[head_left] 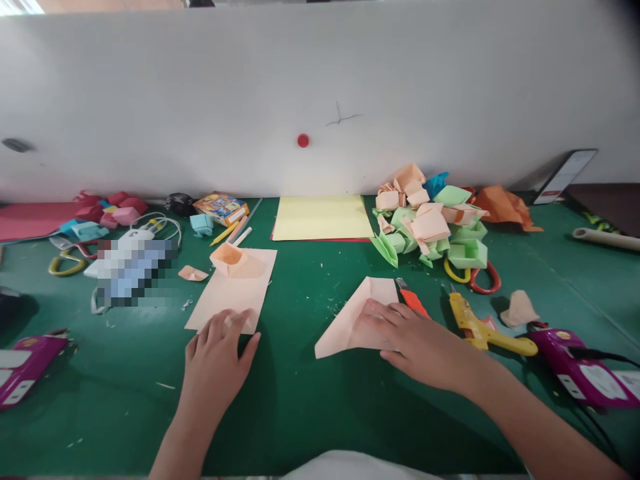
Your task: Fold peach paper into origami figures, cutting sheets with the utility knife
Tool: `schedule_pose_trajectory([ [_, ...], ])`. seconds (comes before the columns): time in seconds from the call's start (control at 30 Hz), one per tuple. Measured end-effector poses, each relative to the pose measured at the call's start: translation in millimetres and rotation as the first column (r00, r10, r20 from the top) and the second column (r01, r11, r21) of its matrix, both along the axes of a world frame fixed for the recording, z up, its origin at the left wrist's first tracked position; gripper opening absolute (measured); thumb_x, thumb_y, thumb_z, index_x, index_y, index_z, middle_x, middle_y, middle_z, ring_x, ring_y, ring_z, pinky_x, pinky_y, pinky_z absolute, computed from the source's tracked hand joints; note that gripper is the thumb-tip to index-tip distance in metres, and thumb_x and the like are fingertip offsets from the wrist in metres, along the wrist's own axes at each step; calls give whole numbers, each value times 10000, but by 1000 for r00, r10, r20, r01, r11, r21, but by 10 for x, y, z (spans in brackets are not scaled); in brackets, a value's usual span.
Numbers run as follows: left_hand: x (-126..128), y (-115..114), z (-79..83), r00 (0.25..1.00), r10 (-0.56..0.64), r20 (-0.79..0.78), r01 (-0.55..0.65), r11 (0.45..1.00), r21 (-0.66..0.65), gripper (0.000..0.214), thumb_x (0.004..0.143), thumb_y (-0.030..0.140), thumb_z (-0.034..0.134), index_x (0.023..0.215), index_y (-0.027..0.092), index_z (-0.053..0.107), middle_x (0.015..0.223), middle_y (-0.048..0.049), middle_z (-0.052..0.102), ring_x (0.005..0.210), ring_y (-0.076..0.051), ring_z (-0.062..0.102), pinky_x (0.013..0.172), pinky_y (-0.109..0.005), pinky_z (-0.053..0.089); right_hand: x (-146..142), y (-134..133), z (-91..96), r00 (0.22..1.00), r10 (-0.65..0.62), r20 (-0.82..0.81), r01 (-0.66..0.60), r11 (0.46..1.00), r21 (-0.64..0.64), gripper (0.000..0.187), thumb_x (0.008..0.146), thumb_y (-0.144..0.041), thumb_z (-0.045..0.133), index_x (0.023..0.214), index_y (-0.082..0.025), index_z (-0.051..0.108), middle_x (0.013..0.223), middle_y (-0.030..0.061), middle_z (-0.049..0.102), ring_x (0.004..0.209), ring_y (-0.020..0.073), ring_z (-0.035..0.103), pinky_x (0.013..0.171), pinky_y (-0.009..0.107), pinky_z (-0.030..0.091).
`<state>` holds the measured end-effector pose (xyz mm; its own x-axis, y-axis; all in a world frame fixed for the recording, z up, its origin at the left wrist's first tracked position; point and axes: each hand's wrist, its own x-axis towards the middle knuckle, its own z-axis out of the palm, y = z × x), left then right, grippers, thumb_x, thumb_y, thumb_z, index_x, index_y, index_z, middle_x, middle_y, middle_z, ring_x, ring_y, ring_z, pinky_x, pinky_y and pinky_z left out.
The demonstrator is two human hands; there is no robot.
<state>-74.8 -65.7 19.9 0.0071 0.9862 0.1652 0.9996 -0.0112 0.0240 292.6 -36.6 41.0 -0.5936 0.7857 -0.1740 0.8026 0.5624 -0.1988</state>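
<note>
My right hand [415, 337] lies flat, fingers stretched out, pressing on a partly folded peach paper [350, 317] on the green table [300, 400]. My left hand [215, 357] rests palm down, fingers spread, on the near corner of a flat peach sheet [235, 290]. A small folded peach box [229, 258] sits on the far end of that sheet. Neither hand grips anything.
A yellow sheet [323, 217] lies at the back. A pile of folded peach and green paper shapes [433, 223] sits right of it, with scissors [483, 279], an orange cutter [413, 300], a yellow glue gun [483, 330] and a purple glue gun [583, 373]. Pink and blue paper shapes [107, 210] lie at left.
</note>
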Motion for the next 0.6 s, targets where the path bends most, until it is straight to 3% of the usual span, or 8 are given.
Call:
schedule_pose_trajectory([
  [0.17, 62, -2, 6, 999, -30, 37, 28, 998, 64, 384, 995, 403, 462, 1325, 259, 595, 1402, -147, 595, 1284, -381, 550, 1007, -601, 441, -89, -2, -28, 1000, 20, 0, -20, 1000, -21, 671, 915, -280, 563, 1559, -269, 377, 1679, 58, 278, 1401, 384, 438, 1043, 581, 488],
  [0.3, 325, 78, 144, 942, -296, 157, 286, 955, 82, 376, 1003, 396, 479, 1343, 269, 577, 1422, -111, 586, 1299, -320, 550, 1047, -515, 452, -200, 84, -65, 997, 71, -35, -72, 997, -27, 661, 950, -316, 550, 1576, -292, 339, 1691, 47, 247, 1442, 375, 377, 1068, 582, 451],
  [0.43, 619, 322, 239, 841, -508, 185, 517, 856, -2, 488, 990, 429, 523, 1445, 254, 490, 1540, -108, 490, 1404, -318, 466, 1093, -504, 438, -340, 260, -135, 995, 65, -81, -64, 998, 13, 611, 989, -371, 509, 1572, -281, 350, 1698, 56, 224, 1473, 385, 319, 1102, 601, 383],
  [0.6, 763, 651, 52, 697, -703, 138, 717, 688, -112, 693, 1001, 357, 506, 1613, 237, 206, 1672, -97, 281, 1554, -282, 224, 1198, -477, 334, -459, 436, -261, 989, 11, -147, 0, 998, 70, 507, 1020, -396, 444, 1507, -258, 466, 1675, 56, 294, 1486, 366, 286, 1113, 585, 341],
])
